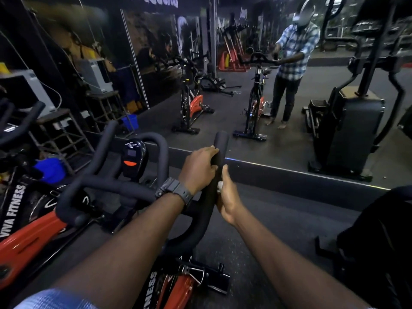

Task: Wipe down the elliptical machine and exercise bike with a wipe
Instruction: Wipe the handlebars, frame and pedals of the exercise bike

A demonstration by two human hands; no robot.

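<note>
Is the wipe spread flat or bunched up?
Bunched: only a small white wad shows between the right hand and the handlebar grip.

The dark, speckled rubber gym floor [256, 248] carries everything here. On it, close below, stands the red-and-black exercise bike [176, 284], its black base bar lying flat on the rubber. A second red-and-black bike lettered "VIVA FITNESS" [24, 233] stands just beside it at the left. A rusty metal-framed stool [64, 134] stands further left, against the wall, with a grey box on top. At the right edge a black machine frame [365, 248] rests on the floor. The floor runs up to the wide wall mirror [278, 130], touching its bottom edge.
</note>
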